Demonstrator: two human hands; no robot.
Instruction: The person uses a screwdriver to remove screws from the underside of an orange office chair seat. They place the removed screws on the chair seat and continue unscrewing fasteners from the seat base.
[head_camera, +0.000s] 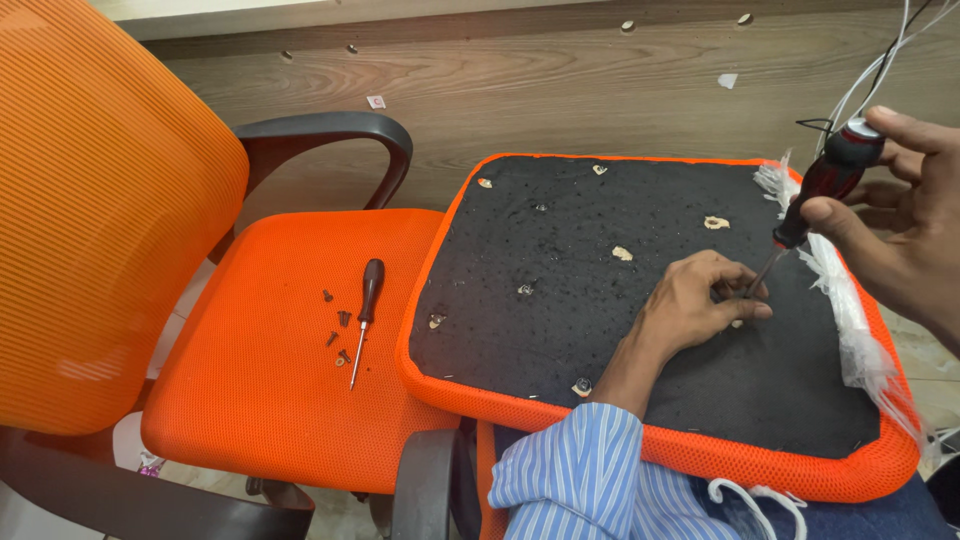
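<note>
our right hand (900, 220) is wrapped around the handle of a screwdriver (822, 185), its tip down on the black underside of an upturned seat (560, 290). our left hand (700, 300) pinches closed around the tip. a second screwdriver (366, 315) and loose screws (337, 335) lie on the orange chair (270, 400).

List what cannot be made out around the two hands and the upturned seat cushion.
- Head view: the screwdriver tip, and whatever it meets, are hidden behind the left hand fingers.
- Right hand: its wrist is cut off by the frame's right edge.
- Loose screws on the orange chair seat: too small to tell their type.
</note>
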